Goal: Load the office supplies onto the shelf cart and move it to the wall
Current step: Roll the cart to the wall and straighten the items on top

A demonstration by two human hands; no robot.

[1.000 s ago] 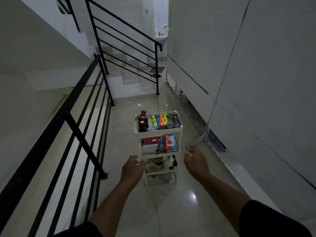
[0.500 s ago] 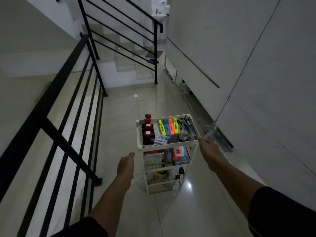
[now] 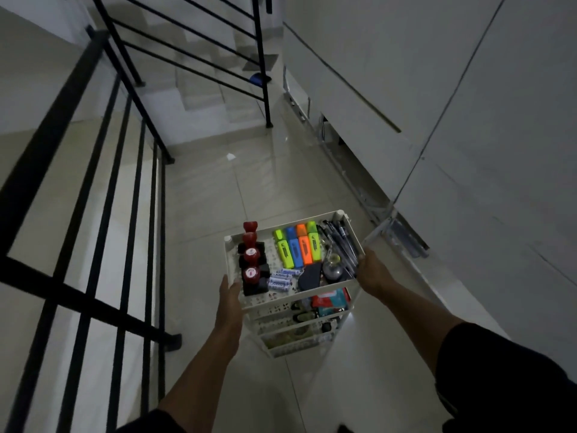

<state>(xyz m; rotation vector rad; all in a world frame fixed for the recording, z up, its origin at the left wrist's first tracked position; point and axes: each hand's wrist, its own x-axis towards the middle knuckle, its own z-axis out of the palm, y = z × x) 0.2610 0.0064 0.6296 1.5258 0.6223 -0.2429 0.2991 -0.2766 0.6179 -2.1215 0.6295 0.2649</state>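
While both hands close on the shelf cart (image 3: 293, 310), the left hand (image 3: 230, 296) lies with straight fingers against the top tray's left rim and the right hand (image 3: 371, 270) grips its right edge. Between the two grips sit red stamps (image 3: 252, 267), four highlighters (image 3: 298, 246), batteries (image 3: 282, 279) and pens (image 3: 340, 245). Lower tiers hold more supplies, and the wall (image 3: 452, 120) rises beyond the right grip.

A home stair landing — black railing (image 3: 93, 170), tiled floor (image 3: 256, 189), white steps (image 3: 203, 98) going up
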